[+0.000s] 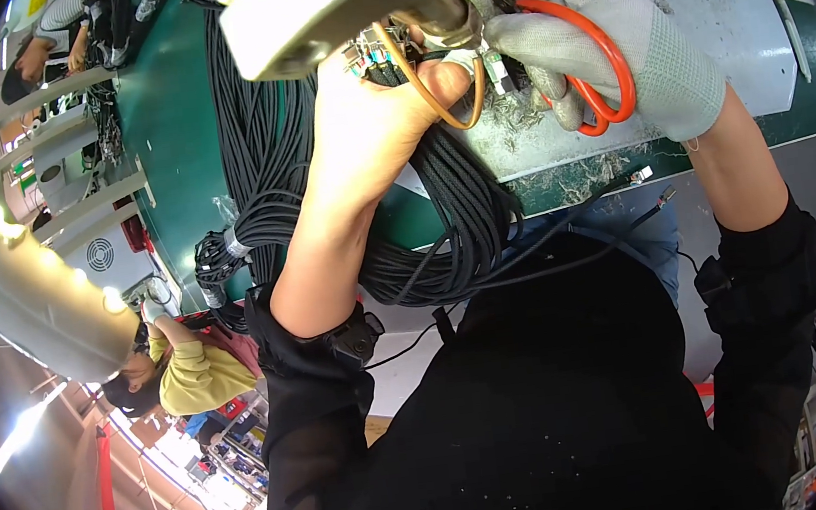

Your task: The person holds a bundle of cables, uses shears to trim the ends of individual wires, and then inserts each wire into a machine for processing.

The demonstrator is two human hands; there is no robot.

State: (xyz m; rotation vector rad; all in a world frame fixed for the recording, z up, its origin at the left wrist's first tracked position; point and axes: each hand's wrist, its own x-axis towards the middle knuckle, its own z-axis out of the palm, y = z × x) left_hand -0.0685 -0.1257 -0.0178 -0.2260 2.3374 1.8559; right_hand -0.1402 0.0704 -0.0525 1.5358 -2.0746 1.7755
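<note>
My bare left hand is closed around the ends of a bundle of black cables, which hang down over the table's front edge. Small connector ends with coloured bits show by its fingers. My right hand, in a grey knitted glove, is closed on a tool with looped red handles, which look like scissors; its blades are hidden. A white connector sits between the two hands. A thin tan loop passes in front of my left thumb. The pale lamp head above hides part of the fingers.
More black cables lie on the green table at the left, tied in places. Small silvery clippings litter the grey sheet. Two loose cable ends stick out near my lap. A co-worker in yellow sits at the left.
</note>
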